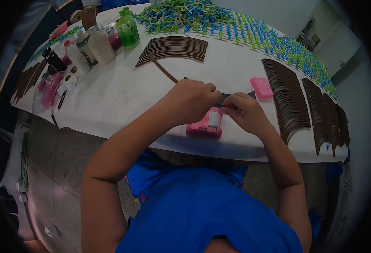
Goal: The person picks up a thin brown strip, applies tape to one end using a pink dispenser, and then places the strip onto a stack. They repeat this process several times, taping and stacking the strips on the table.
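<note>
A thin, curved brown strip (163, 69) runs through my left hand (196, 101), whose fingers are closed around it. Its far end sticks out up and to the left, and its near end comes out toward my other hand. There my right hand (245, 113) pinches the end between thumb and fingers; the fingertips of both hands almost meet. Right below them sits a pink box (204, 132) with a white roll (213, 119) in it. A dark flat piece shows partly behind my hands. Another pink block-shaped box (261, 88) lies beyond my right hand.
Rows of brown strips (173, 48) lie at the back, with more brown strips (286, 97) to the right. Blue and green clips (185, 17) are heaped along the far edge. Bottles, among them a green bottle (128, 28), stand at the left on the white-covered table (105, 92).
</note>
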`<state>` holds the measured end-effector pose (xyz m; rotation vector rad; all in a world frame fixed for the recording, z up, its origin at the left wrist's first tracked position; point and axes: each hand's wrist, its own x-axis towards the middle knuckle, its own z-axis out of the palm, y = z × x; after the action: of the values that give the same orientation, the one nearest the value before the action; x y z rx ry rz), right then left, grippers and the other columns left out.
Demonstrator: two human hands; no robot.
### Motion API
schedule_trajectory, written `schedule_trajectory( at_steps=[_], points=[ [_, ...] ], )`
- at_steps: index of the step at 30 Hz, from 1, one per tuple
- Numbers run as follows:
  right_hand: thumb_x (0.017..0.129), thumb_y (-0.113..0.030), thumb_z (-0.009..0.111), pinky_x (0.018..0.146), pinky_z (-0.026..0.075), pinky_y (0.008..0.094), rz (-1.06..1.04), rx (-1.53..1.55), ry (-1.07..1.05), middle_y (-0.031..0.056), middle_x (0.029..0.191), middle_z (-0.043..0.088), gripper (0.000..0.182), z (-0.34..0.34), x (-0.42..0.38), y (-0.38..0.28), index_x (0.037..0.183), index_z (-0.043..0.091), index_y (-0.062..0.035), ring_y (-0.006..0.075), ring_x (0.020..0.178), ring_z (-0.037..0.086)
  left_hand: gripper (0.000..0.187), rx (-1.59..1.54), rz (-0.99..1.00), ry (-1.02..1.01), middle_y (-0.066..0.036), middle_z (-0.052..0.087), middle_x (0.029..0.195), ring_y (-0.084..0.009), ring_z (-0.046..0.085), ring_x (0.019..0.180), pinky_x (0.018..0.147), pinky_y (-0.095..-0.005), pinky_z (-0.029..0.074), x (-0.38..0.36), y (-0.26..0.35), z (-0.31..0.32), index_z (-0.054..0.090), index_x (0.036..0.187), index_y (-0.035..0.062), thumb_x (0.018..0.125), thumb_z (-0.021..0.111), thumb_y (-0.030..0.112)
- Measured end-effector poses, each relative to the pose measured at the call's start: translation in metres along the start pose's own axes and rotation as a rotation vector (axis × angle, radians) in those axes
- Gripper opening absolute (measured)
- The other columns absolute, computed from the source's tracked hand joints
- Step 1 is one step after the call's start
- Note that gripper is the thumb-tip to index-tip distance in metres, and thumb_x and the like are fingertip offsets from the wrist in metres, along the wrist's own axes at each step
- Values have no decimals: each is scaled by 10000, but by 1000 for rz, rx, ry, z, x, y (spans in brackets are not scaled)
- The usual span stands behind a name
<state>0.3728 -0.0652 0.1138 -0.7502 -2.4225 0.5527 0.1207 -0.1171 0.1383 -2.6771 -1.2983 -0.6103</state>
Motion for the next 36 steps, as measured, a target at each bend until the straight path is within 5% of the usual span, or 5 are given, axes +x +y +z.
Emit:
schedule_trajectory(
  at_steps=[5,11,20,36],
  points=[
    [961,-71,779,729,577,340,49,87,-95,104,940,729,148,15,-3,6,1083,710,-25,207,801,703,118,134,106,-140,-79,737,939,-289,735,917,802,-412,596,8,4,-13,747,971,77,858,718,83],
    [965,-98,781,725,591,366,-9,203,-90,118,930,766,138,31,-5,14,1064,704,-43,254,805,752,98,291,150,-242,-35,750,913,-219,701,1017,924,-372,554,16,12,-21,804,914,137,849,757,81],
    [922,-51,768,739,600,375,-27,183,-90,105,915,772,193,40,-5,16,1105,708,-62,264,825,765,140,318,148,-278,2,774,895,-190,689,1004,933,-346,529,24,20,-25,848,938,211,871,779,108],
    [890,-37,784,703,594,365,-42,115,-13,79,902,752,222,41,-12,19,1101,733,-87,241,788,731,184,158,132,-107,-46,720,875,-237,691,974,878,-385,561,-14,-6,3,817,940,127,798,734,42]
  ],
)
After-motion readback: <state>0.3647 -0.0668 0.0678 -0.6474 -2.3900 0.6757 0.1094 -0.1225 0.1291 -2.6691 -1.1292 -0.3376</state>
